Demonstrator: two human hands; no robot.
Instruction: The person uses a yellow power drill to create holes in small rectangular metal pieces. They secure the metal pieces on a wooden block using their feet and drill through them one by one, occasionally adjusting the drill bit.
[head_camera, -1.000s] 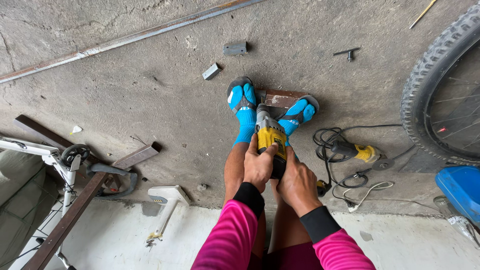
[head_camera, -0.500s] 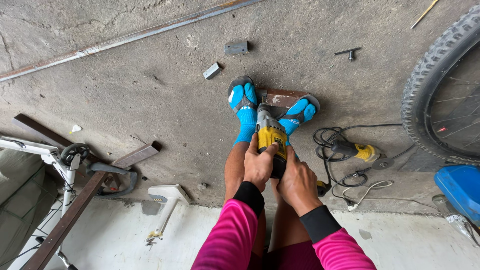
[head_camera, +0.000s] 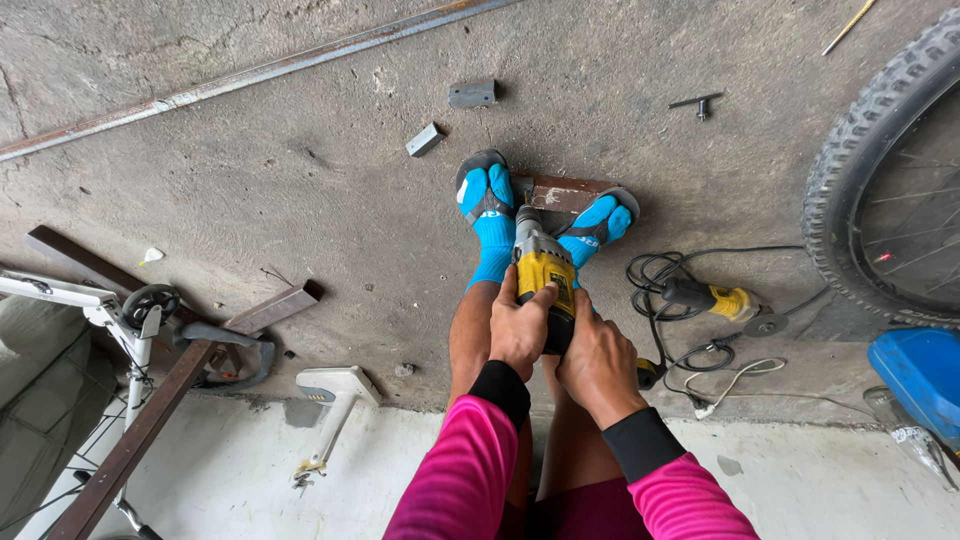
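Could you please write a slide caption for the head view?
Both hands, left hand and right hand, grip a yellow power drill pointed down at a rusty metal bar pinned under blue-socked feet.

no packages, labels, signs or screens

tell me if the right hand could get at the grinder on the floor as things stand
Probably yes: the grinder lies in the open just beside the right hand, with only loose cable around it, though that hand would have to leave the drill.
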